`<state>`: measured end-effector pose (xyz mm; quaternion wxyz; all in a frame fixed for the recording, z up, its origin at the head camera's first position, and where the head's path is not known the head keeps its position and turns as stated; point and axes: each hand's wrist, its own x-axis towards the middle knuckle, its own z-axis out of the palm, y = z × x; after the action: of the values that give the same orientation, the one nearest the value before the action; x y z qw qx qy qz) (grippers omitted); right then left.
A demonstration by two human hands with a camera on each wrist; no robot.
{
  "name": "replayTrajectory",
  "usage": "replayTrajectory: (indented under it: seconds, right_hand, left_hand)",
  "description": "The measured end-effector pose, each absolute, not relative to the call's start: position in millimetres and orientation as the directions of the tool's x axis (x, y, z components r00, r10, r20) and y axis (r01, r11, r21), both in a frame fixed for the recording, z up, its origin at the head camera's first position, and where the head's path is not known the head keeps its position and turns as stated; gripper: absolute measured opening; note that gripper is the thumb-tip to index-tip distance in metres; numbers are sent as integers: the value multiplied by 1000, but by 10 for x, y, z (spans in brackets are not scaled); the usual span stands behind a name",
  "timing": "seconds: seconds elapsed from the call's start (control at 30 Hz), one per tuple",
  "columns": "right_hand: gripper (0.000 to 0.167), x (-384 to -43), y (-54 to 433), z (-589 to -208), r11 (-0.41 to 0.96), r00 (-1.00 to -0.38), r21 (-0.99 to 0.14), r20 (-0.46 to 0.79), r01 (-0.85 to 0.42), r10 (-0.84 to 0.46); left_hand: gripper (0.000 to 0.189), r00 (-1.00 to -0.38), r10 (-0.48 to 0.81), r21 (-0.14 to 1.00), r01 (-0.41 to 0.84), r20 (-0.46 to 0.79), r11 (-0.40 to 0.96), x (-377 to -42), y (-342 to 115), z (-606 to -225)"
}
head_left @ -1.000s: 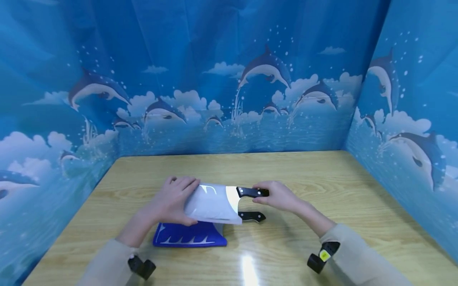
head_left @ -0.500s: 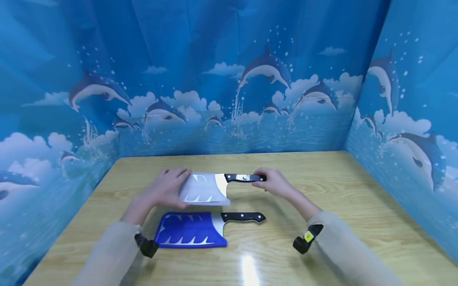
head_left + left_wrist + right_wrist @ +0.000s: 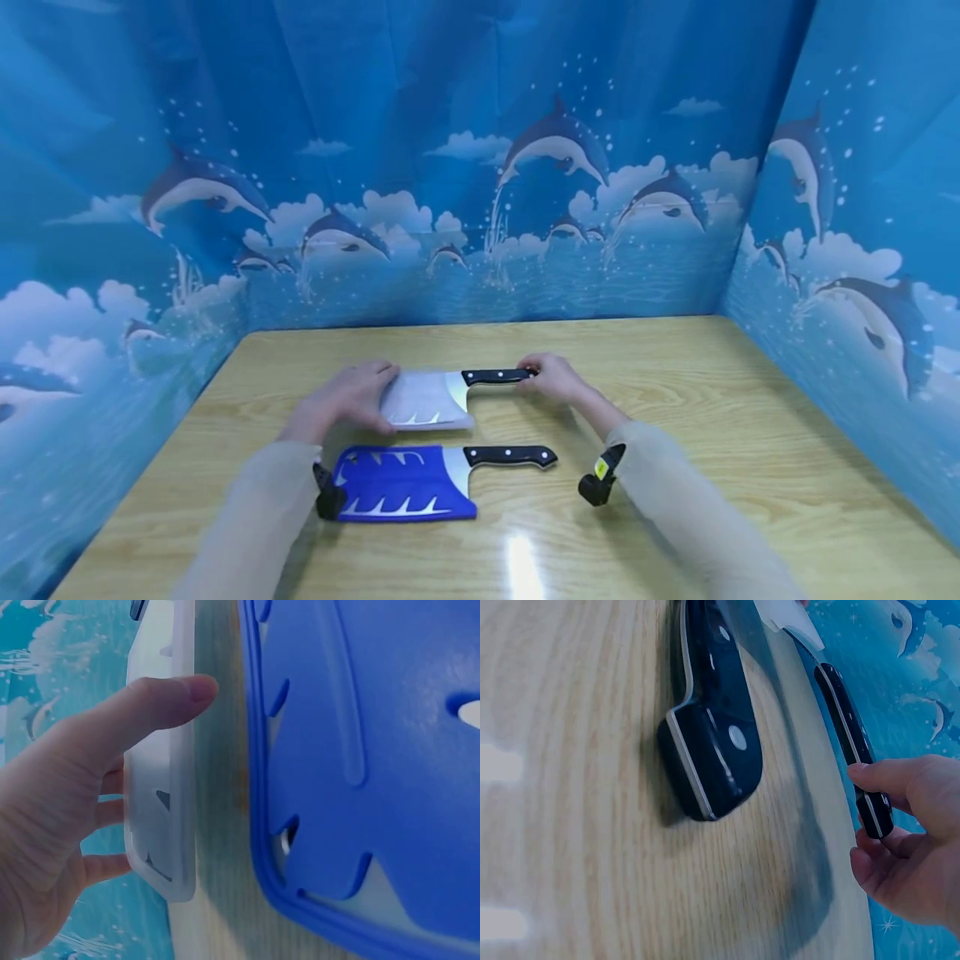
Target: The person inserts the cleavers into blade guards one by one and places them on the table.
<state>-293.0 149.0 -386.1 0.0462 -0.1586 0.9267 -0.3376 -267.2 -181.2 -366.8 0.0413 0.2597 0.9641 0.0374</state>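
Note:
A cleaver in a white, translucent blade cover (image 3: 423,402) is held between both hands over the far half of the table. My left hand (image 3: 347,402) grips the cover's left end, thumb on the near edge and fingers round the far side, as the left wrist view shows with the white cover (image 3: 154,817). With thumb and fingers, my right hand (image 3: 557,381) pinches the end of its black handle (image 3: 844,712). Closer to the person lies a second cleaver in a blue blade cover (image 3: 397,483), its riveted black handle (image 3: 510,455) pointing right.
The wood-grain table (image 3: 675,467) ends at a blue dolphin-print curtain (image 3: 480,167) at the back and sides. Shadows of the held cleaver and the right hand fall on the tabletop. Both sleeves carry a small black wrist camera (image 3: 596,487).
Both hands have carried the white-covered cleaver away from the person and slightly left, from over the blue-covered one to behind it, then lower towards the table. The blue-covered cleaver has stayed put.

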Motion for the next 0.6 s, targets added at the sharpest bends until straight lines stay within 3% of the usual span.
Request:
replayTrajectory:
  seconds: [0.27, 0.6]
  right_hand:
    - [22, -2968, 1488, -4007, 718, -962, -672, -32, -181, -272]
    - [23, -2967, 1438, -4054, 729, -966, -665, -43, -163, -256]
  left_hand:
    - [99, -851, 519, 112, 510, -82, 853, -2776, -1778, -3782]
    - [96, -889, 410, 212, 369, -202, 905, -2828, -1810, -3885]
